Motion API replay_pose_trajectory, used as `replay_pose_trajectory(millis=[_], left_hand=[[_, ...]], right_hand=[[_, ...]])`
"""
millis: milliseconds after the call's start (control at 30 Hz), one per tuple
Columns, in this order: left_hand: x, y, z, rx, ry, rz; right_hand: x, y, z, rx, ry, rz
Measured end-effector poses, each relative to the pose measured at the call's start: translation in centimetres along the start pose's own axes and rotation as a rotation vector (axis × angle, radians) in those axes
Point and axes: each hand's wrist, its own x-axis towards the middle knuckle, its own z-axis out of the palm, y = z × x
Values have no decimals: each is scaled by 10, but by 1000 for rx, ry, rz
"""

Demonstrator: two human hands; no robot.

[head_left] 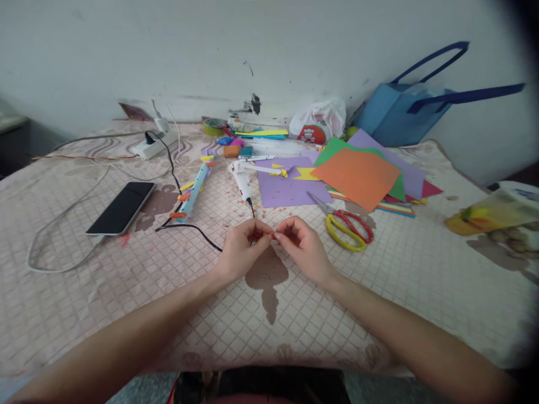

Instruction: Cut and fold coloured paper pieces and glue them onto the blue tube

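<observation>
Forearms (pixel 143 334) extend forward from lower corners, converging over worktop (pixel 84 297). Left hand (pixel 244 247) and right hand (pixel 306 247) meet at fingertips, thumbs against forefingers, other fingers curled. Both pinch orange scrap (pixel 274 234), mostly hidden, nearer than glue gun (pixel 241 184). Scissors (pixel 342 240) lie near right hand, handles pointing right; paper (pixel 357 174) beyond.

1. Left hand (pixel 244 247), bare: thumb and forefinger drawn together in a pinch, remaining fingers curled.
2. Right hand (pixel 306 247), bare: matching pinch; fingertips just beside those of the left.
3. Left wrist (pixel 218 274) and right wrist (pixel 332 280), pair: set apart, angled inward.
4. Left forearm (pixel 138 331), bare: slanting from lower left.
5. Right forearm (pixel 408 325), bare: slanting from lower right.
</observation>
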Motion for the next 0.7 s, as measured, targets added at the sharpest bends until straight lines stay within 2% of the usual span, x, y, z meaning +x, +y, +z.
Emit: replay_pose_trajectory(millis=[133,300,467,700], left_hand=[[0,3,-1,-49,-27,-10],[2,2,-2,-178,-61,-109],[3,-2,-1,-197,-84,-75],[3,-2,-2,-144,-37,-46]], right_hand=[[0,-2,1,22,21,22],[0,-2,0,26,25,33],[-1,-1,0,23,13,30],[-1,-6,1,52,-24,75]])
